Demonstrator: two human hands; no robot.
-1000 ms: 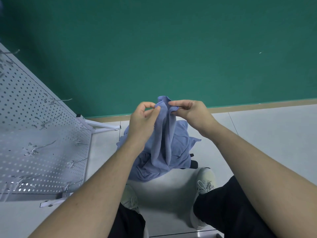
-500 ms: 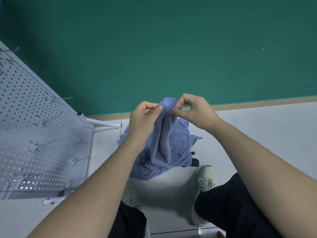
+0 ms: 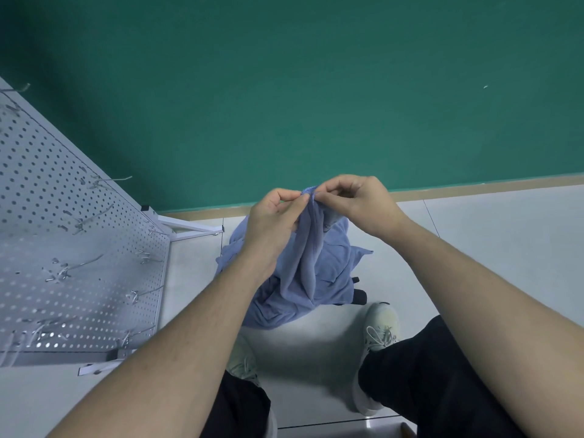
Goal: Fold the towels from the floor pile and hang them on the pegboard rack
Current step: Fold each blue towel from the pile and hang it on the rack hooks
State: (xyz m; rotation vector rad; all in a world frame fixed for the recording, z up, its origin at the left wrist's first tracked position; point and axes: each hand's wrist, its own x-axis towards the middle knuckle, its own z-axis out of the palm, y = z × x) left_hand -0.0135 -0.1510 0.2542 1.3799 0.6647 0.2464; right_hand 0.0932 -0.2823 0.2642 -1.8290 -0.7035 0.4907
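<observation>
A blue towel [image 3: 308,248] hangs bunched from my two hands in front of me. My left hand [image 3: 271,222] pinches its top edge from the left, and my right hand [image 3: 357,202] pinches the same edge from the right, fingertips almost meeting. Below it a pile of blue towels [image 3: 284,308] lies on the pale floor, partly hidden by the hanging towel and my left forearm. The white pegboard rack [image 3: 63,248] with several wire hooks stands at the left.
A green wall [image 3: 316,90] with a tan baseboard rises behind the pile. The rack's white foot [image 3: 189,227] reaches toward the pile. My two light sneakers [image 3: 380,327] and dark trousers are at the bottom. A small black object [image 3: 358,297] shows at the pile's right edge.
My right hand has slid left along the towel's top edge, so both hands now pinch close together. The towel hangs a little narrower.
</observation>
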